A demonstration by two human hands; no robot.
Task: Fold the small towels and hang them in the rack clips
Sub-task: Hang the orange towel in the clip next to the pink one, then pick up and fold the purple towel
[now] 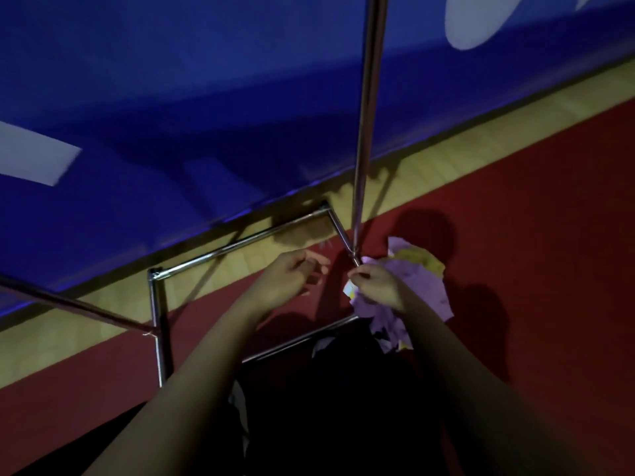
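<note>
Taking the upright steel pole point(369, 108) of the rack as the marker, the low frame of chrome tubes point(240, 240) spreads out to its left, thin, round and shiny, jointed at square corners over a floor that goes from a pale wood strip point(446, 156) to dull red point(549, 218), with a deep blue wall panel point(171, 80) behind. Left of the pole's foot the left hand point(287, 278) hovers in the air with its fingers loosely curled and a little apart, holding nothing I can make out; the fingertips are blurred. Right at the pole's foot the right hand point(376, 281) has its fingers curled down, pinching a bunch of small towels point(415, 290), soft, thin, crumpled cloth, mostly lilac with a yellow one showing at the top and a pale tag or corner at the knuckles. The bunch hangs just to the right of the pole, off the floor. No clips are plain to see in this dim light. To my eye the step is separating one towel from the bunch: best done by bringing the free hand across to find a single corner, drawing it clear, then squaring edges before folding, since such limp cloth will drag its neighbours along.
</note>
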